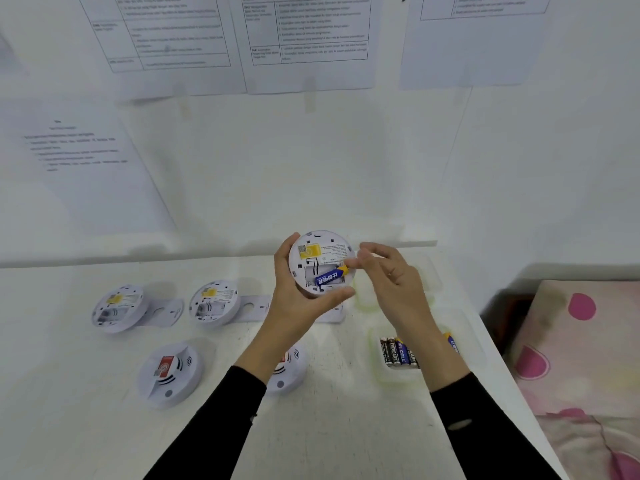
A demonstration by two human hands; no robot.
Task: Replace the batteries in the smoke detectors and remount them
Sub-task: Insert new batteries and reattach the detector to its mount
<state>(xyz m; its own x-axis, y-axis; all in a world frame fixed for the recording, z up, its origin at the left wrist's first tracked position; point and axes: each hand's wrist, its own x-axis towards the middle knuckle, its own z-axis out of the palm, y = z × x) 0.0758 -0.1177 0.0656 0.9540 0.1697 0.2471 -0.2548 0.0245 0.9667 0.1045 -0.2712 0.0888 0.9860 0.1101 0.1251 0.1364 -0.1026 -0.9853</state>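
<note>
My left hand (294, 299) grips a round white smoke detector (320, 252) above the table, its back side with a yellow label turned to me. A blue battery (330, 276) lies tilted in its open battery bay. My right hand (388, 271) pinches the yellow tip of that battery with thumb and forefinger. Two more detectors (117, 308) (214, 303) lie back-up on the table at the left with open bays. Two others (169, 372) (289, 370) lie face-up nearer to me.
A clear tray (388, 374) with several batteries (398, 351) sits under my right wrist, and another clear container (429, 282) stands behind my right hand. White mounting plates (256, 306) lie behind the detectors. Papers hang on the wall (304, 39). A pink-patterned bed (581, 341) borders the table's right edge.
</note>
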